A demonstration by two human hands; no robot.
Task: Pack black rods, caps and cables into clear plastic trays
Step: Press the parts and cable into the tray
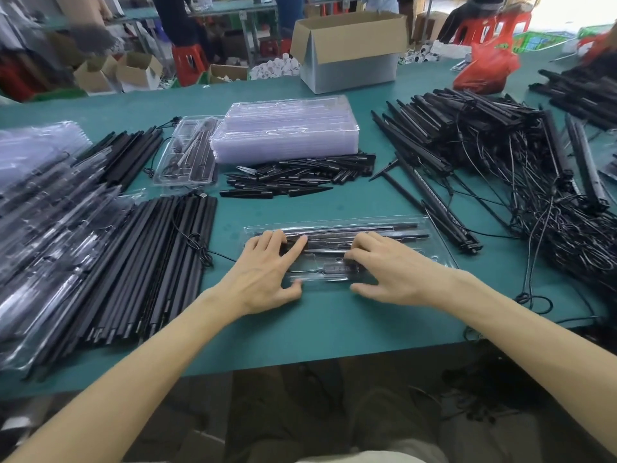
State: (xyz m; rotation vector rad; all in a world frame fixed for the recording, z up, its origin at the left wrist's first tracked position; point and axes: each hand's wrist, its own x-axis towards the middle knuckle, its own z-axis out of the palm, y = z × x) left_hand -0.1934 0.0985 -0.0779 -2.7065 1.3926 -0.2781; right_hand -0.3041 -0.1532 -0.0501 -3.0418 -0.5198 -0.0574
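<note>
On the green desk (334, 315), a clear plastic tray (437, 252) lies just before the person, with black rods (384, 226) seated along its far side. The left hand (263, 275) lies spread, fingers flat on the tray's left end, while the right hand (394, 269) presses bent fingertips onto its middle, both thumbs at the near rim. Behind it lie a pile of caps (293, 178) and a stack of empty trays (287, 128), with loose rods (160, 255) at left and cabled rods (500, 155) at right.

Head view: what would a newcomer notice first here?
The left hand and right hand press on a clear tray holding black rods, near centre of the green table. On the right sprawls a tangled heap of rods and cables; behind the tray stands a stack of clear trays.
</note>
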